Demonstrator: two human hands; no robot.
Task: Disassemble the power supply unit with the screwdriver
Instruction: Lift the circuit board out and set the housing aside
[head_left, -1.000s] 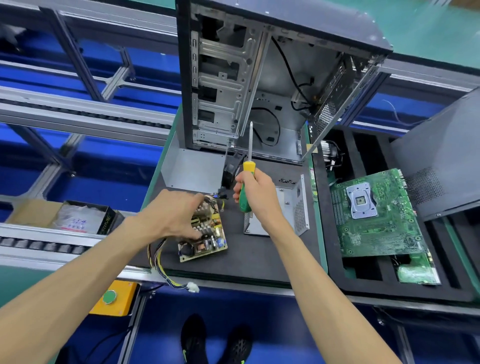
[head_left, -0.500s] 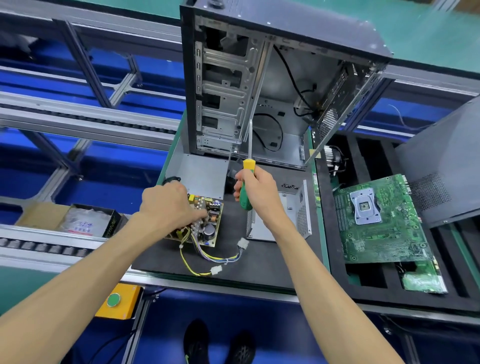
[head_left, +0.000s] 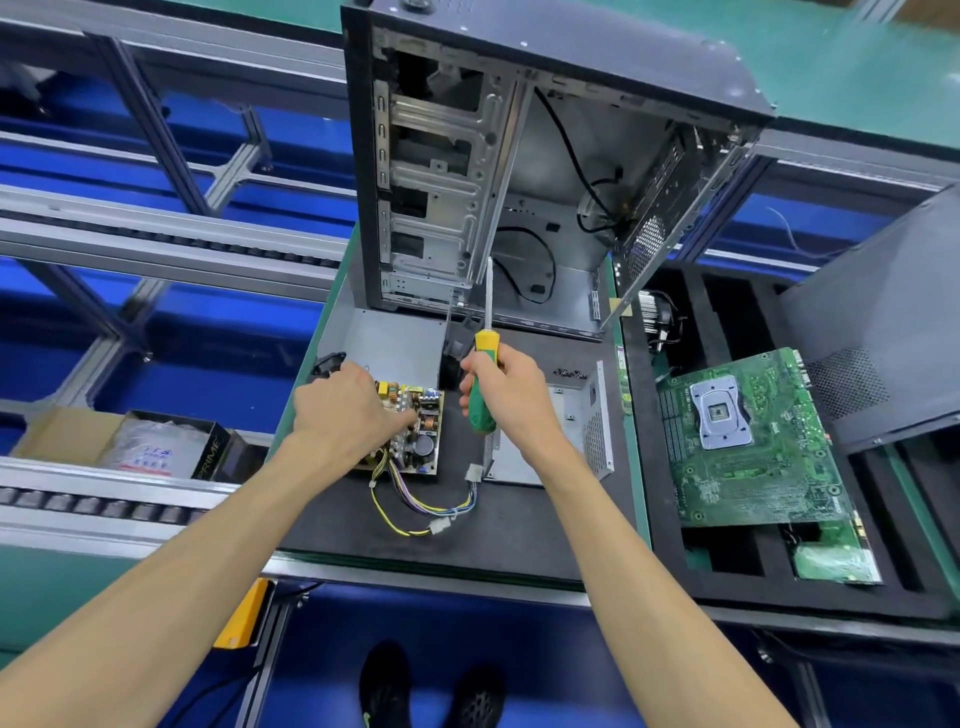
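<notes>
The power supply's bare circuit board (head_left: 421, 436) lies on the black mat (head_left: 519, 530), with yellow and purple wires (head_left: 415, 512) trailing toward me. My left hand (head_left: 343, 410) grips the board from its left side. My right hand (head_left: 504, 389) holds the green and yellow screwdriver (head_left: 484, 384) upright, shaft pointing away from me. The supply's grey metal cover (head_left: 389, 343) lies just behind the board. Its other housing half (head_left: 587, 431) sits to the right, partly behind my right wrist.
An open computer case (head_left: 519, 171) stands at the back of the mat. A green motherboard (head_left: 748, 441) rests on a black foam tray (head_left: 737, 587) on the right, beside a dark case panel (head_left: 883, 338). A cardboard box (head_left: 124, 441) sits on the left rails.
My left hand has slid the circuit board away from me, toward the grey cover, and its wires now trail on the mat. My right hand with the screwdriver has stayed put.
</notes>
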